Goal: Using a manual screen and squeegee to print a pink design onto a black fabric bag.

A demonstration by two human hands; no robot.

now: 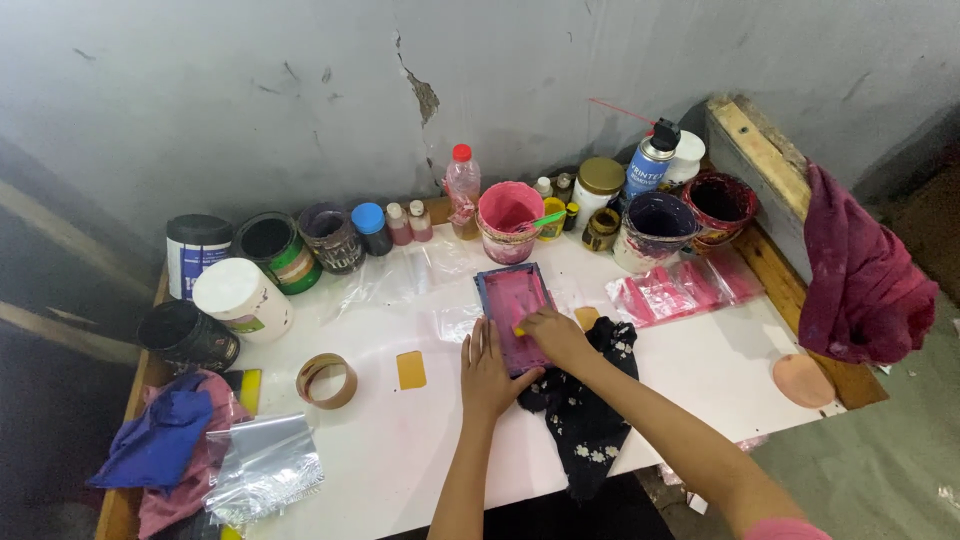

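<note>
Two hands work at a small pink-stained printing frame (512, 312) lying flat on the white table (700, 370). Left of the frame, bare tabletop reaches a yellow card (411, 369) and a tape roll (327, 380); its near edge lies just below the wrists. The left hand (486, 372) presses flat, fingers together, against the frame's left rim. The right hand (556, 335) pinches a small yellow scraper (519, 331) on the mesh. Behind the frame, a pink tub (509, 220) holds pink ink and a green stick (547, 218).
</note>
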